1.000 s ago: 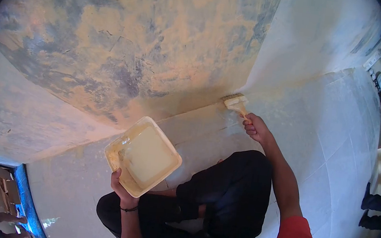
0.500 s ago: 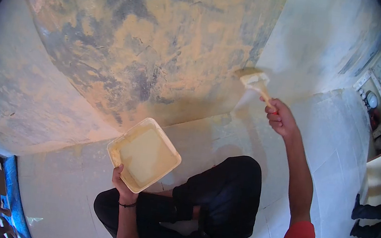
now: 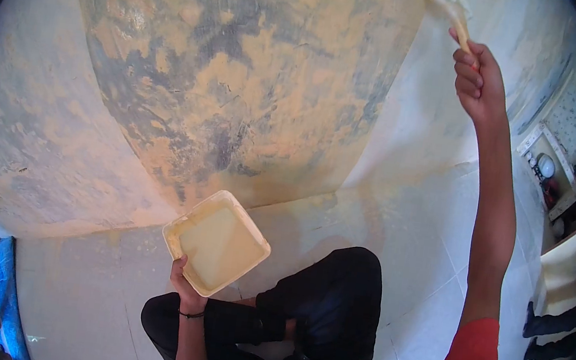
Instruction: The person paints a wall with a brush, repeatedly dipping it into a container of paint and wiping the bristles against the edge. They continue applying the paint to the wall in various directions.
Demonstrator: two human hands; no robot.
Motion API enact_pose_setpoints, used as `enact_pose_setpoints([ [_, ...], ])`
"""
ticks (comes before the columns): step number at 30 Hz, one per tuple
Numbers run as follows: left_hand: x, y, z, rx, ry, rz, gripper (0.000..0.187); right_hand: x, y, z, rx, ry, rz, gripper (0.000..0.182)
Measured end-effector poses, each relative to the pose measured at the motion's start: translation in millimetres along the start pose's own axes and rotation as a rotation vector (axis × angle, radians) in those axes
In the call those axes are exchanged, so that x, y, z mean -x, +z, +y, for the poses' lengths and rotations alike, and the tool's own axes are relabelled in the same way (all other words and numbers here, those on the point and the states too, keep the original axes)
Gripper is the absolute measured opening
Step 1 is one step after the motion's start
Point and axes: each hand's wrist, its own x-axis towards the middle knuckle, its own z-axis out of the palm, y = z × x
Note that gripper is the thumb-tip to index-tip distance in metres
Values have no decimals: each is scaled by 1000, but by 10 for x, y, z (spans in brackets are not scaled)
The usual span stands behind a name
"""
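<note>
Seated on the floor (image 3: 67,282), a person reaches a brush (image 3: 448,0) high along the wall (image 3: 244,67), right grip (image 3: 478,81) closed round its handle, left grip (image 3: 187,288) clamped on the near-left rim of a tub (image 3: 217,243), apparently keeping its pale liquid level.

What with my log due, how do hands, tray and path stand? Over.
Left hand gripping tray, pale liquid inside. Right hand raised, gripping brush near wall; bristle contact unclear. No obstruction visible by the brush, partly out of frame.

Right arm (image 3: 497,206) raised, nearly straight
</note>
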Motion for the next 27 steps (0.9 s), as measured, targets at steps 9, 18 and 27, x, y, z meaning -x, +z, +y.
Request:
enact_pose_setpoints([
  [9, 20, 24, 22, 17, 4, -7, 48, -402, -412, -5, -79, -44, -91, 32],
  [18, 3, -2, 6, 6, 6, 5, 50, -21, -915, 902, -153, 109, 40, 33],
  [27, 3, 19, -15, 3, -2, 8, 49, 598, -1381, 1850, -214, 345, 183, 36],
])
